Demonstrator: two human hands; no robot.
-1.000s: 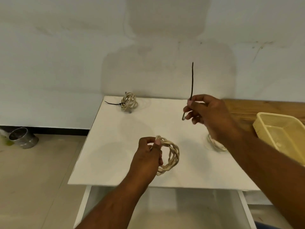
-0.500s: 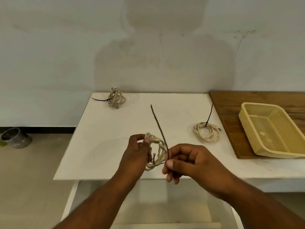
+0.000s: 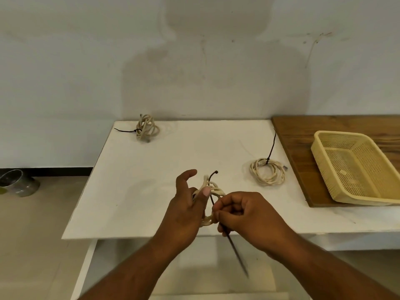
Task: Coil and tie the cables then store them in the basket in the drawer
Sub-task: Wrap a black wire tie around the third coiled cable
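Note:
My left hand point(image 3: 186, 204) holds a coiled cream cable point(image 3: 213, 190) above the front edge of the white table point(image 3: 151, 180), thumb pressed on the coil, index finger raised. My right hand point(image 3: 242, 213) pinches a black cable tie point(image 3: 232, 245) that passes through the coil; its head sticks up behind the coil and its tail points down toward me. A tied cream coil point(image 3: 147, 129) lies at the table's back left. Another cream coil point(image 3: 267, 171) with a black tie lies right of centre. The yellow basket point(image 3: 324, 148) sits on a wooden board at the right.
The wooden board point(image 3: 303, 131) adjoins the table's right side. An open white drawer point(image 3: 91, 256) shows below the table's front edge. A metal container point(image 3: 19, 184) lies on the floor at the left. A white wall stands behind.
My right hand has swung the tie from pointing up to pointing down toward me, threaded through the coil. The left hand's index finger has lifted off the coil.

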